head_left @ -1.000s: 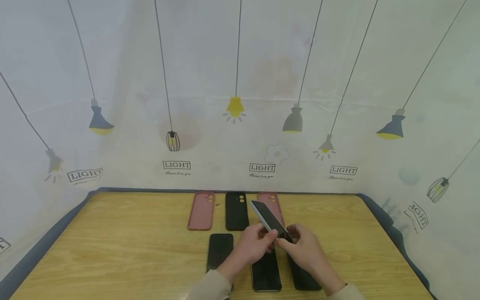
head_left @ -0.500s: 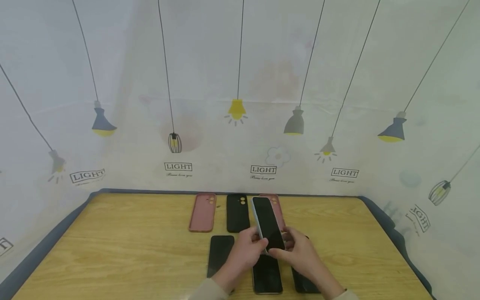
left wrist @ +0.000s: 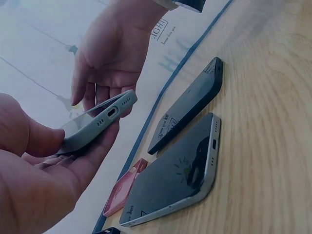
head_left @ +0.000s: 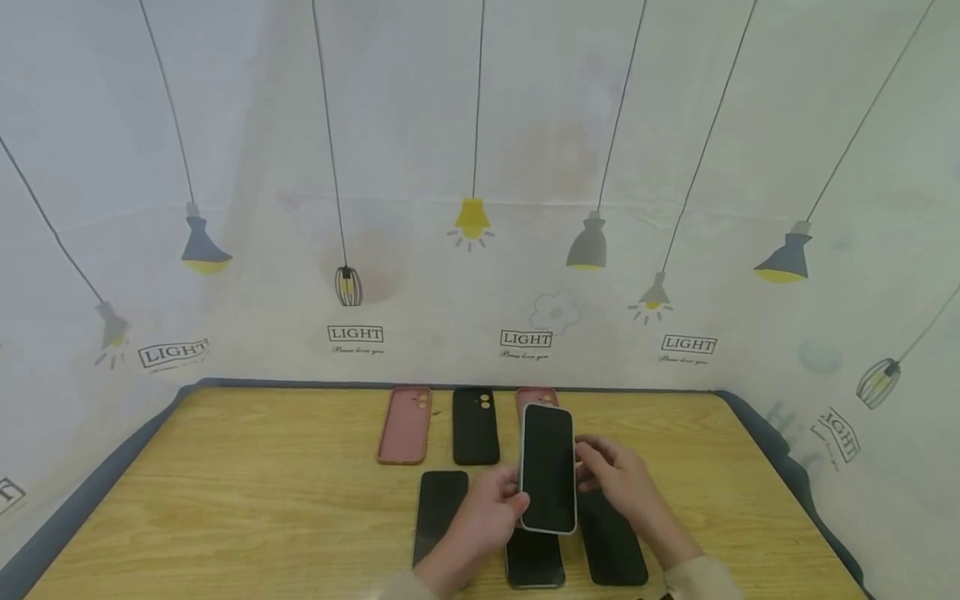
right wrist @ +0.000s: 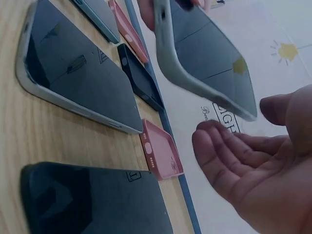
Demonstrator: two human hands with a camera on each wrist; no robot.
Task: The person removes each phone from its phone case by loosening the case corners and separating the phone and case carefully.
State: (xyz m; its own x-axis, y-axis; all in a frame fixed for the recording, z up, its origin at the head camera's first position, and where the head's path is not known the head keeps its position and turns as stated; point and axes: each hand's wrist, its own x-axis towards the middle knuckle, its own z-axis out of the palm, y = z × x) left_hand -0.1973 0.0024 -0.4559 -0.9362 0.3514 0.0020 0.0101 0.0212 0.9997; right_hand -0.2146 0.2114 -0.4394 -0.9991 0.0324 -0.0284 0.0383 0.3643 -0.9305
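Note:
A phone in a pale case (head_left: 547, 468) is up above the table, its dark screen facing the head camera. My left hand (head_left: 486, 510) grips its left side, thumb on the near front edge and fingers beneath, as the left wrist view shows. The case's bottom edge with its port opening (left wrist: 113, 112) shows there too. Close to the phone's right edge is my right hand (head_left: 621, 477); in the right wrist view its loosely bent fingers (right wrist: 229, 151) hold nothing, with a gap to the phone. Under the held phone lies a silver-edged phone (head_left: 536, 560).
A dark phone (head_left: 441, 510) lies on the left and another dark phone (head_left: 613, 542) on the right. Along the wooden table's (head_left: 247, 492) back edge are a pink case (head_left: 405, 425), a black case (head_left: 476, 427) and a second pink case (head_left: 537, 395), partly hidden.
The held phone has turned from a slant to nearly straight, its screen now facing the head camera. My right hand has let go of it and moved slightly right; the left keeps its grip.

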